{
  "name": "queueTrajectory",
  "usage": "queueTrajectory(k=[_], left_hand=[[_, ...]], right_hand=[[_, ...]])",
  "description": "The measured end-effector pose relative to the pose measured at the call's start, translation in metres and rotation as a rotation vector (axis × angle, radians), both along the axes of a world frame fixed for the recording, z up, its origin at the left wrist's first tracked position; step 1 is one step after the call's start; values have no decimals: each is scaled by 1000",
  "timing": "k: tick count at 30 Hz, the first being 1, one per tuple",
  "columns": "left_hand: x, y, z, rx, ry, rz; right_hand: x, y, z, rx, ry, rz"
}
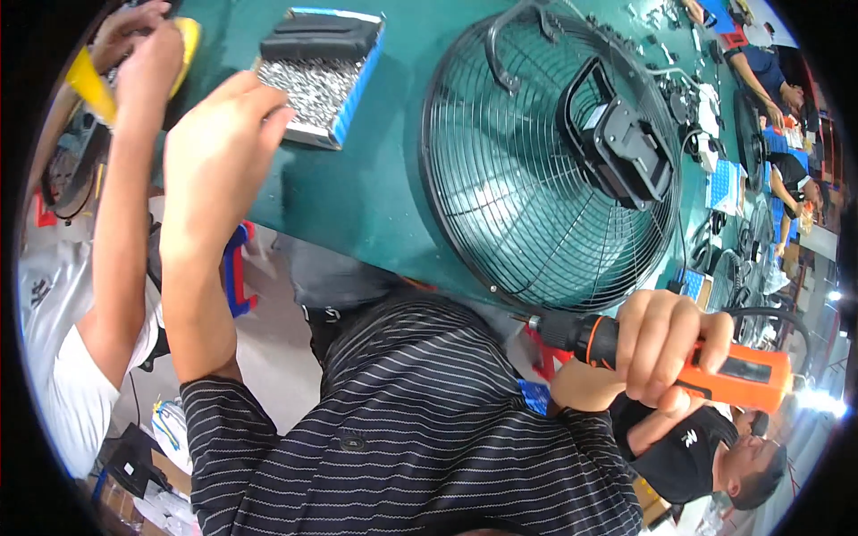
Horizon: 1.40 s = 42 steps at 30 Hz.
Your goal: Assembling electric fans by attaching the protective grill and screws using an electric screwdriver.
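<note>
My left hand (219, 134) is at the near left edge of a shallow cardboard box (351, 100) with blue sides. Its fingers are curled together over small silver screws (313, 94); what they pinch is hidden. A dark ridged block (320, 37) lies across the far end of the box. In my right hand (663, 344) is an orange and black electric screwdriver (755, 377), fingers wrapped around its body, its bit pointing left near the table's front edge. Between my hands lies a round black fan grille (500, 152) with a black bracket and housing (626, 147) on it.
At the left, a co-worker's arms (125, 179) reach over the table beside a yellow curved piece (89, 85). A person in a black shirt (697, 451) is at the lower right. Small parts and blue-and-white boxes (726, 188) crowd the table's right side, with more people beyond.
</note>
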<state>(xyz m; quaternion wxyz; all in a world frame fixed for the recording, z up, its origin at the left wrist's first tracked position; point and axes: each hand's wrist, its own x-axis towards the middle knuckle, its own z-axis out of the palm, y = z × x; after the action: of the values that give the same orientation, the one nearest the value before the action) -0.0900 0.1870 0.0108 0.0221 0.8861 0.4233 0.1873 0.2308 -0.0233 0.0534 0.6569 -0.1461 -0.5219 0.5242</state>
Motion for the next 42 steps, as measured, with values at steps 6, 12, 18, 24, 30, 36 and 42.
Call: queueTrajectory(k=[6, 12, 18, 24, 30, 36, 42], left_hand=[[22, 31, 1, -75, 194, -24], [18, 38, -5, -37, 157, 25], [20, 39, 1, -143, 77, 112], [14, 17, 5, -94, -367, 31], [70, -55, -31, -486, -945, -212], [153, -32, -82, -532, -1030, -86], [159, -4, -88, -569, -996, 18]], right_hand=[[-8, -15, -14, 7, 21, -88], [-17, -24, -23, -51, 125, -120], [-27, -31, -18, -145, 174, -230], [-19, -33, -6, -147, -17, -280], [-5, -56, 11, -589, 50, -1000], [46, -136, -38, -952, -194, -1342], [15, -144, -54, -1126, -120, -1048]])
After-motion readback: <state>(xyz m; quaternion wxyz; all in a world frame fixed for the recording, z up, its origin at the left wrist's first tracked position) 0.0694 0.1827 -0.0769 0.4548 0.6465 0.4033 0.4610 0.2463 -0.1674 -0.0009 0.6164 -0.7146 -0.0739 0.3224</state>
